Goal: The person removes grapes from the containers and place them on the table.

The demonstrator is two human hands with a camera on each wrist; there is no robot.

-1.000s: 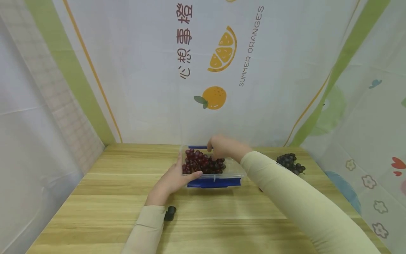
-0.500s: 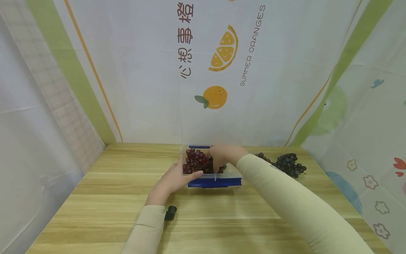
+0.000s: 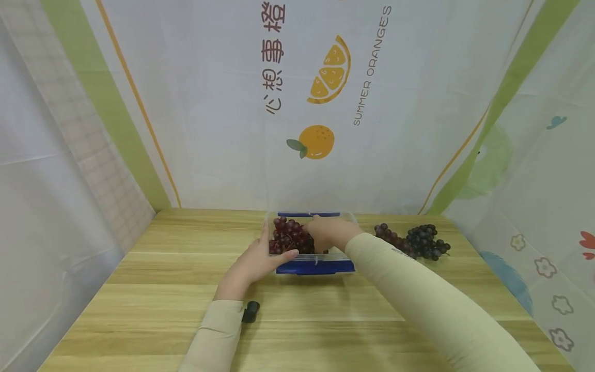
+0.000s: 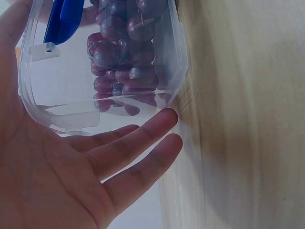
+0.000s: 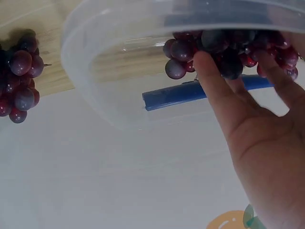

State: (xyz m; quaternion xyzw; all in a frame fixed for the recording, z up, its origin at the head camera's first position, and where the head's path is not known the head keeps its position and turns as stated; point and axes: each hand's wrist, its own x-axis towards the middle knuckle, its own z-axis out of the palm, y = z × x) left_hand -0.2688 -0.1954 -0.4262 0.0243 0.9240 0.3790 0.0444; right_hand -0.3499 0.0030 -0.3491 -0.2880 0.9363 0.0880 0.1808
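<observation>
A clear plastic box (image 3: 343, 248) with blue clips stands on the table near its far edge. Dark red grapes (image 3: 288, 238) fill its left part. My left hand (image 3: 251, 262) rests against the box's left end, thumb along the front rim; in the left wrist view its straight fingers (image 4: 138, 143) lie by the outer wall. My right hand (image 3: 327, 231) reaches into the box, fingertips down at the grapes. The right wrist view shows its extended fingers (image 5: 217, 90) spread and touching the bunch. Some grapes are hidden behind this hand.
On the table (image 3: 186, 279), right of the box, lie a red bunch of grapes (image 3: 388, 235) and a black bunch (image 3: 425, 242). A small black device (image 3: 251, 312) sits at the left wrist. A printed white curtain (image 3: 223, 129) hangs behind the table.
My right hand has dropped from above the grapes down into the box. Its forearm has shifted, baring the red bunch on the right. The left hand stays at the box's left end.
</observation>
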